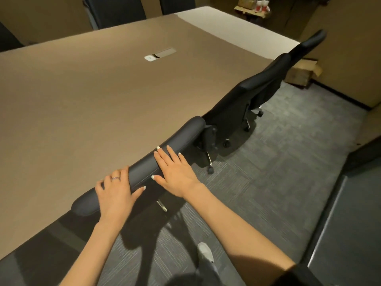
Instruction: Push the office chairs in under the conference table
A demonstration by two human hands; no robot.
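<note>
Near chair (142,170): black office chair, padded top edge of backrest runs diag. along the table's near edge, touching or just beside it; seat hidden under the tabletop, a bit of chrome base shows below.
Left hand (116,195): flat on backrest top, palm down, fingers (121,176) spread & draped over the far side toward the table; thumb out along the near side. Ring on one finger. Not a closed grip, more a press.
Right hand (175,172): also flat on backrest top, just right of the left hand w/ a gap between; fingers straight, splayed, tips on the pad's crest. Holds nothing, open palm resting on it.
Second chair (243,104): black, next along same side, backrest up against table edge; casters & chrome legs visible on carpet.
Third chair (288,69): further on, same side, tall back w/ headrest rising above the tabletop.
Conference table (92,96): big brown top, far end section white; cable/outlet hatch (160,54) near centre.
Far-side chairs (117,11): two dark backs beyond table's far edge.
Floor (278,162): grey carpet tiles; person's light shoe (205,252) bottom centre.
Cardboard box (303,73): on floor by far wall, flap open.
Shelf clutter (253,7): top right, too small to tell.
</note>
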